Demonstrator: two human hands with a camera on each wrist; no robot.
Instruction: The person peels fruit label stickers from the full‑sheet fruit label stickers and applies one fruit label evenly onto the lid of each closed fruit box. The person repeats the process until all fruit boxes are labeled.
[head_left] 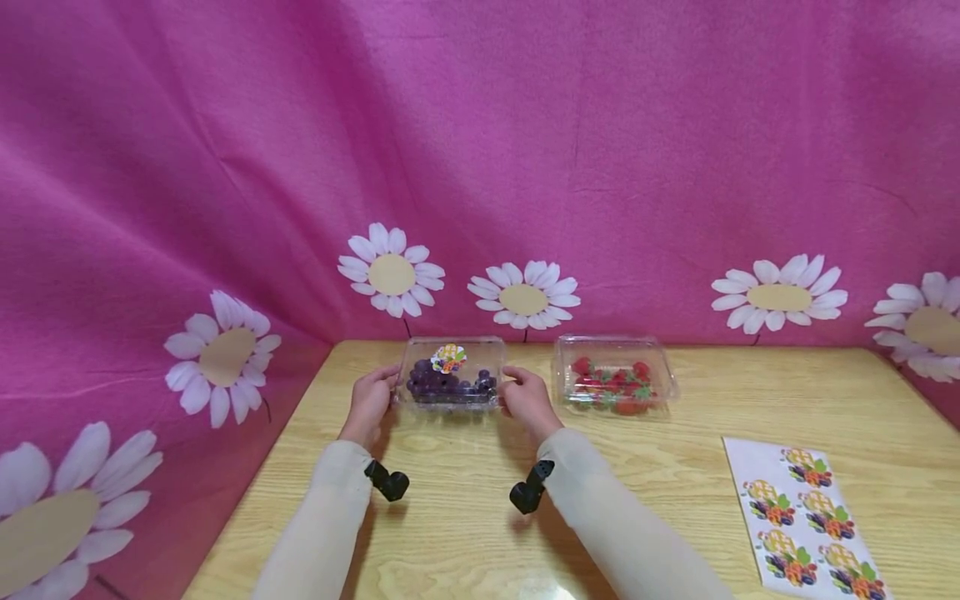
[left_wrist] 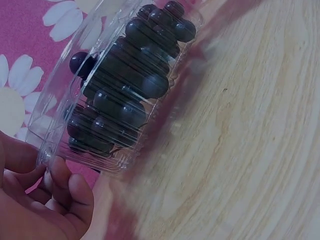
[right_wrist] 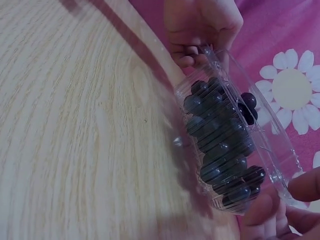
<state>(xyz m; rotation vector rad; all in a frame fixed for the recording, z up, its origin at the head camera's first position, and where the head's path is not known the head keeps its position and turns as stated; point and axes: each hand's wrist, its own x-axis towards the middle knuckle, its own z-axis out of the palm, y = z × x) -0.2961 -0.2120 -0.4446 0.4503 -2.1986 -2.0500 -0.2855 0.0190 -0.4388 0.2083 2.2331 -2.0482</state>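
Grape box [head_left: 453, 382]: clear, between the fingers of left hand [head_left: 369, 404] and right hand [head_left: 528, 400], both pinching its rim, one at each end. Grapes [left_wrist: 117, 90] inside; sticker [head_left: 448, 358] on top. Desk [head_left: 442, 533] under the fingers; cannot tell if the box touches it. Strawberry box [head_left: 615, 375] on desk, near, right of right fingers. Sticker sheet [head_left: 757, 458] farther right, nearer the person than the fingers. Daisy cloth [head_left: 645, 167] beyond all fingers.

Grapes [head_left: 431, 379] are dark purple, strawberries [head_left: 626, 380] red (and green-topped), the magenta cloth [head_left: 480, 125] white-daisy-patterned, the table [head_left: 450, 533] tan, wood-grained.
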